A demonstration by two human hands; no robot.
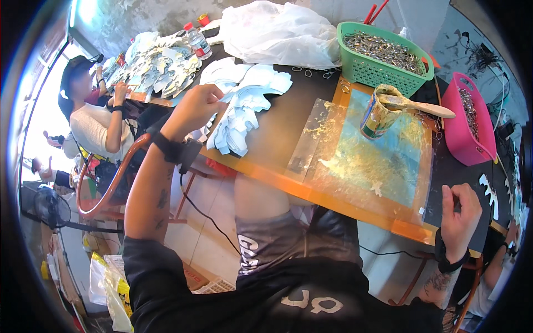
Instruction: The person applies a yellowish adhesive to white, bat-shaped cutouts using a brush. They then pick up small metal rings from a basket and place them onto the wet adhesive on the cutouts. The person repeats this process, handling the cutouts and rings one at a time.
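My left hand (199, 106) is at the near left of the table, thumb and fingers pinched together at the edge of a pile of pale blue cut pieces (244, 114). Whether a piece is between its fingertips is too small to tell. At the right edge of the table, my right hand (462, 210) is raised with its fingers curled toward the thumb; anything it may hold is hidden. Close by lies a white strip with a jagged edge (489, 194). Between my hands, a glue-smeared clear sheet (369, 166) covers part of the table, with a small pale scrap (376, 188) on it.
A glue-crusted can (375, 119) with a wooden-handled brush (427, 106) stands on the sheet. Behind are a green basket (383, 75) of metal rings and a white plastic bag (277, 36). A pink basket (469, 125) stands right. Another person (100, 119) sits left by a larger pile.
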